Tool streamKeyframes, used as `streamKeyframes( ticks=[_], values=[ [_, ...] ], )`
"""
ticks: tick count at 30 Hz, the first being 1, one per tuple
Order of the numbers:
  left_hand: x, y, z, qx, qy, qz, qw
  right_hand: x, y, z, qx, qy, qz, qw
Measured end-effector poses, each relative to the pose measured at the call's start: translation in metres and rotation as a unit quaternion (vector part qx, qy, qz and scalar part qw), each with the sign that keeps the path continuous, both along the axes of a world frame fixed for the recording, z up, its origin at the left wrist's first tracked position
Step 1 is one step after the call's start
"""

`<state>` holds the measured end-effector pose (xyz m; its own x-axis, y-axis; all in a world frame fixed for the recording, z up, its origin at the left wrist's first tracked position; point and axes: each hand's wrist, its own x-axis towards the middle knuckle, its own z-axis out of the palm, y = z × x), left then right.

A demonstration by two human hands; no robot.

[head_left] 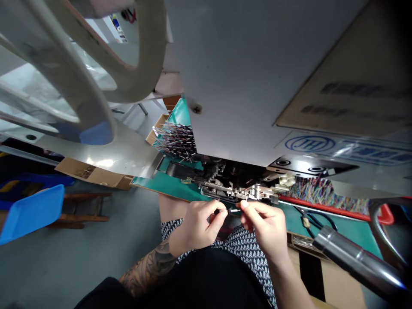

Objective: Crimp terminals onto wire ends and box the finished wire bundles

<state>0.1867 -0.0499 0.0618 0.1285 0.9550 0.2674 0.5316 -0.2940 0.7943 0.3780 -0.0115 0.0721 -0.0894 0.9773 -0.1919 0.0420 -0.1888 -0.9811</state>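
My left hand (202,223) and my right hand (265,225) are held close together, just in front of the machine's metal working parts (225,186). Between the fingertips shows a thin wire (235,210), dark at the left and whitish at the right. Thumb and forefinger of my left hand pinch its dark end. The fingers of my right hand close on the pale end. The fingertips cover most of the wire, so its full length is hidden.
A grey machine housing (231,77) fills the top. Many dark wires (177,139) lie on the green mat (161,185) at left. A red tray (388,216) of coloured wires, pliers (322,221) and a metal tube (350,251) are at right. A blue tray (35,212) stands far left.
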Motion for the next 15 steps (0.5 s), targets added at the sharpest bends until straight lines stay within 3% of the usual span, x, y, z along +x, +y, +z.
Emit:
streamKeyframes(
  ticks=[2, 5, 7, 9, 12, 15],
  values=[
    [0.001, 0.002, 0.005, -0.086, -0.071, 0.004, 0.994, 0.001, -0.004, -0.003, 0.010, 0.023, -0.019, 1.000],
    [0.003, 0.006, 0.007, -0.163, -0.156, 0.001, 0.974, 0.001, -0.008, -0.011, 0.102, -0.024, -0.043, 0.994],
    [0.006, 0.008, 0.006, -0.166, -0.170, 0.008, 0.971, 0.000, -0.007, -0.017, 0.183, -0.080, -0.058, 0.978],
    [0.010, 0.006, 0.005, -0.140, -0.147, 0.030, 0.979, -0.002, -0.005, -0.021, 0.215, -0.115, -0.091, 0.966],
    [0.017, 0.002, 0.002, -0.107, -0.098, 0.058, 0.988, -0.006, -0.001, -0.021, 0.148, -0.100, -0.136, 0.974],
    [0.020, 0.000, 0.000, -0.095, -0.076, 0.069, 0.990, -0.010, 0.001, -0.016, 0.085, -0.057, -0.129, 0.986]
  ],
)
